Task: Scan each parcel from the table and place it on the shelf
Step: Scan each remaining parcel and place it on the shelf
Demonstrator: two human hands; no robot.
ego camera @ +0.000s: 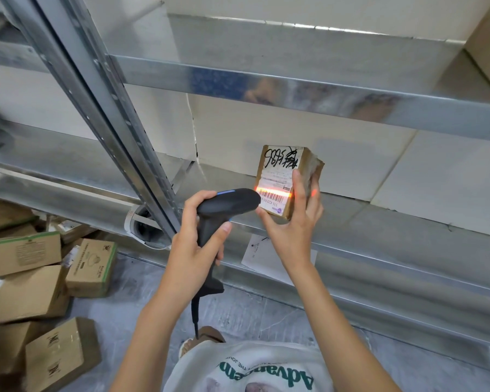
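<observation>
A small brown cardboard parcel point(280, 168) with a white label and black handwriting is held upright in front of the metal shelf point(379, 222). My right hand point(292, 222) grips it from below and from its right side. My left hand point(193, 244) grips the handle of a black barcode scanner point(227, 206), whose nose points at the label. An orange-red scan line glows across the barcode, and a spot of the light falls on my right fingers.
A slanted steel upright point(119, 131) of the rack stands left of the scanner. An upper shelf beam point(294, 86) runs above the parcel. Several cardboard boxes point(40, 278) lie piled at the lower left. A roll of tape point(142, 224) sits by the upright.
</observation>
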